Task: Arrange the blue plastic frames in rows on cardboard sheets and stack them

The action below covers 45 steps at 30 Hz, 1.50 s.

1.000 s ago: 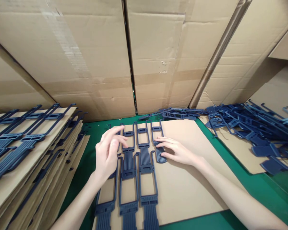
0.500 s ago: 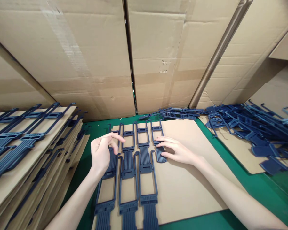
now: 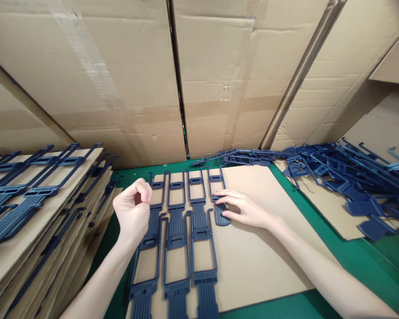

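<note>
My right hand [image 3: 241, 208] has its fingers and thumb on a dark blue plastic frame [image 3: 222, 218] with a ribbed pad, lying flat at the right end of the far row. The fingers cover part of the pad's upper portion. My left hand [image 3: 133, 208] is curled into a fist above the left edge of the cardboard sheet [image 3: 259, 261]; nothing shows in it. Between the hands, several like frames lie side by side in two rows, among them a frame [image 3: 197, 215] in the far row and a frame [image 3: 204, 254] in the near row.
A loose heap of blue plastic frames [image 3: 346, 173] lies on cardboard at the right. More frames [image 3: 249, 157] lie along the back. Stacked cardboard sheets [image 3: 83, 261] with frames between them stand at the left. Tall cardboard boxes [image 3: 126, 79] wall off the back of the green table [image 3: 275, 305].
My left hand has drawn back to the left and its fingers have curled into a fist. My right hand stays on the same frame. The view has shifted slightly.
</note>
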Available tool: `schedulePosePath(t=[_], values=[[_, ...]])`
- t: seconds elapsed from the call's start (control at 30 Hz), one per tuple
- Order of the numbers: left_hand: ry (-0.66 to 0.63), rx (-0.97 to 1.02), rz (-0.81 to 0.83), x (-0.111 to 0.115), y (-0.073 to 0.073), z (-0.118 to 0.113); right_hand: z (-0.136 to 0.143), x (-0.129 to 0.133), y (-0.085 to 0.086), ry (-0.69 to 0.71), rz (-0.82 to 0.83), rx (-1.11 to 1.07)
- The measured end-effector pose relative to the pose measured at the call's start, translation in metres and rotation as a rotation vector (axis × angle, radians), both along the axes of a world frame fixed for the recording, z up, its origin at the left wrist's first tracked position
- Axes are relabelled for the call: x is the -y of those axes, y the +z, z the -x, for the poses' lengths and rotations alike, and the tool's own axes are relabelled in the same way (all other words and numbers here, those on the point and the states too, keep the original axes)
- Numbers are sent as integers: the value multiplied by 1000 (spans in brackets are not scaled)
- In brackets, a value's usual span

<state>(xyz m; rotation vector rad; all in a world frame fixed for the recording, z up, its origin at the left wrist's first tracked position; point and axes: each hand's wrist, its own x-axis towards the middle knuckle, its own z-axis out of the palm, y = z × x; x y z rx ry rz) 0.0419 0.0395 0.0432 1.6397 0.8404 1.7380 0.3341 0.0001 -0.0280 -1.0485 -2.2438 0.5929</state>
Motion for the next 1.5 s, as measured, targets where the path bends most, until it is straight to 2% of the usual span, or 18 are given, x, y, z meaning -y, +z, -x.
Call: schedulePosePath(t=[0.33, 0.47, 0.53, 0.7, 0.8, 0.93, 1.07, 1.17, 1.27, 1.37, 1.5], values=[[8, -96, 88, 0, -14, 6, 0, 0, -1, 3, 5, 3], [-57, -218, 187, -1, -11, 5, 0, 0, -1, -3, -12, 7], [-85, -332, 160, 2, -4, 2, 1, -1, -2, -18, -30, 12], [-146, -824, -118, 11, 12, -8, 4, -3, -5, -39, -65, 24], [-229, -1108, -218, 16, 10, -14, 5, -3, -5, -26, -62, 32], [-372, -1299, -229, 21, -4, -19, 3, -3, -4, -8, -41, 19], [-417, -1331, -216, 23, -18, -21, 1, -3, -4, 5, -29, 12], [-412, -1353, -225, 25, -20, -22, 2, -1, -4, 5, -40, -8], [-399, -1385, -229, 26, -12, -22, 2, -4, -3, -64, -95, -48], [-407, -1379, -240, 27, 2, -19, -2, -18, 7, -184, -240, -29], [-418, -1332, -285, 31, 15, -15, -8, -58, 34, -232, -416, 267]])
